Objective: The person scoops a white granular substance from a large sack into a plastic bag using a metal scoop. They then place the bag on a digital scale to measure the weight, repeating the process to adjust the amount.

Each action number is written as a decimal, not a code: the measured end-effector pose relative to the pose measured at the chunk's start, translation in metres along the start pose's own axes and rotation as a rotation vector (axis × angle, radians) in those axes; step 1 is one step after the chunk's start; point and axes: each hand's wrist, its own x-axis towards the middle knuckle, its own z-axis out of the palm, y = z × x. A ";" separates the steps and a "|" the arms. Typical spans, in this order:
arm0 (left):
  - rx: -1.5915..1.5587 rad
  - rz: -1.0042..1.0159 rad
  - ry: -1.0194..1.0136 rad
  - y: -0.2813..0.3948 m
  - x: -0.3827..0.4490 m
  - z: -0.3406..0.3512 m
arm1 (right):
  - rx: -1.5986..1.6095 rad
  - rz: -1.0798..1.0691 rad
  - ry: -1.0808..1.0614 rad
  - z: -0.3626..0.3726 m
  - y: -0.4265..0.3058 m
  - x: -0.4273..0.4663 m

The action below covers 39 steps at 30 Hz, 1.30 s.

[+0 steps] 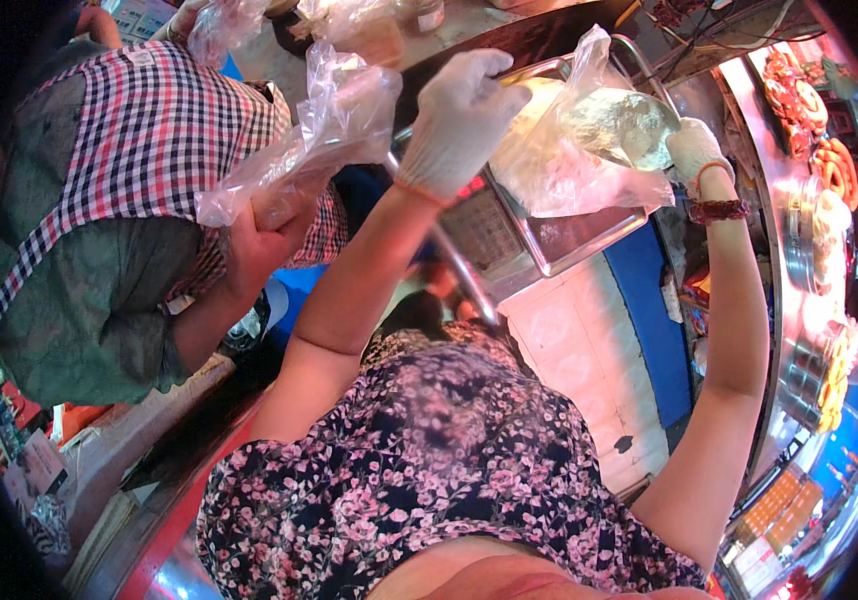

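Observation:
My left hand (459,112), in a white knit glove, is raised with thumb and fingers apart and nothing visible between them. It hangs beside a clear plastic bag (549,169) lying over a metal tray (600,244). My right hand (699,154), gloved too, grips the near side of a metal scoop or bowl (646,124) coated with pale residue. The scoop's other side lies against the bag's upper part, and the plastic partly covers it. Pale contents show through the bag, but I cannot tell what they are. The tray sits by a scale (483,225) with a red-lit display.
At left a co-worker in a checked apron (166,135) holds another clear plastic bag (324,124). A metal bar (462,274) runs close below my left forearm. Along the right, a steel counter (785,300) carries sausages (834,172) and round metal containers (804,232). Cables (744,41) hang at top right.

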 end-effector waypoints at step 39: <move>-0.121 -0.398 -0.003 -0.041 -0.104 -0.016 | -0.226 -0.146 0.291 -0.026 -0.076 -0.020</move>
